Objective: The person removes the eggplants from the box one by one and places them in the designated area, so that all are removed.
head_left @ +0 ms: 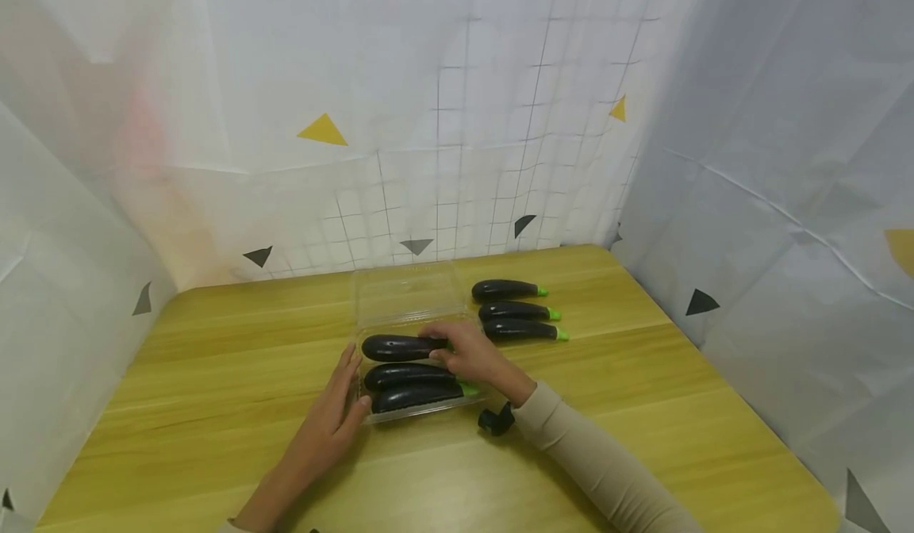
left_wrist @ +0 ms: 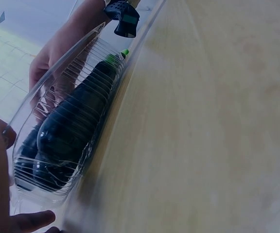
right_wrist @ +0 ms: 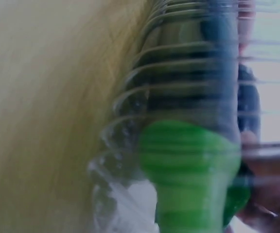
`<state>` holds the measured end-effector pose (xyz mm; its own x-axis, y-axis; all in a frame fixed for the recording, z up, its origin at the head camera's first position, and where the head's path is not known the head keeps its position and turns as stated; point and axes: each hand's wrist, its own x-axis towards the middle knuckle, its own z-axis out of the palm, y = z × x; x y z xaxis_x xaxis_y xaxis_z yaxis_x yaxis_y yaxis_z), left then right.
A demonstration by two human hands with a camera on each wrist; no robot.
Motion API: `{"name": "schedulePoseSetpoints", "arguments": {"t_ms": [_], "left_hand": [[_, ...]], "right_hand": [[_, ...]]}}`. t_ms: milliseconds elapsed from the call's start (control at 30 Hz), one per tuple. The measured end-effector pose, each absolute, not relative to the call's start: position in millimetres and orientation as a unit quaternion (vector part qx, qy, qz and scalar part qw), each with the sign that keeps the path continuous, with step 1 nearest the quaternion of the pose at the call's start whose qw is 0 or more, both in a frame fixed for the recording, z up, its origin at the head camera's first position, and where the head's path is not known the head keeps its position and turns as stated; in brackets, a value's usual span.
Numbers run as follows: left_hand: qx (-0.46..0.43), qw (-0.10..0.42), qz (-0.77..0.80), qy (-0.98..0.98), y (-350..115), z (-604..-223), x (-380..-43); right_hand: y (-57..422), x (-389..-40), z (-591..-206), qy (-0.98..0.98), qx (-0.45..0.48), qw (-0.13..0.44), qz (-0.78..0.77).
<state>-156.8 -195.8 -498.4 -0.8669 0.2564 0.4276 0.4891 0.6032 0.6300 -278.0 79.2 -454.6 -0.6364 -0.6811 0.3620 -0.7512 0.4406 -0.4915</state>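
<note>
A clear plastic clamshell box [head_left: 427, 416] holds three dark eggplants with green stems. The rearmost eggplant [head_left: 397, 348] in it is pinched near its stem end by my right hand [head_left: 471, 352], which hides the stem. Closer to me lie the middle eggplant [head_left: 407, 377] and the front eggplant [head_left: 417, 396], side by side. Along the box's left side rests my left hand [head_left: 330, 414], fingers fairly straight, thumb by the front left corner. Through the ribbed wall in the right wrist view, a green stem [right_wrist: 191, 165] shows large and blurred.
The box's lid [head_left: 407, 291] lies folded back behind it. To the right, three more eggplants [head_left: 517, 311] lie in a row on the wooden table [head_left: 214, 358]. A small black device [head_left: 495, 420] is at the right wrist. White sheets [head_left: 286, 57] surround the table.
</note>
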Motion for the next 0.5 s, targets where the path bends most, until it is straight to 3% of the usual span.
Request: {"name": "schedulePoseSetpoints", "arguments": {"t_ms": [500], "left_hand": [[-0.209,0.148,-0.393,-0.883,-195.0,-496.6,-156.1]], "right_hand": [[79.5,-277.7,-455.3,-0.845,0.426,0.061,0.319]]}}
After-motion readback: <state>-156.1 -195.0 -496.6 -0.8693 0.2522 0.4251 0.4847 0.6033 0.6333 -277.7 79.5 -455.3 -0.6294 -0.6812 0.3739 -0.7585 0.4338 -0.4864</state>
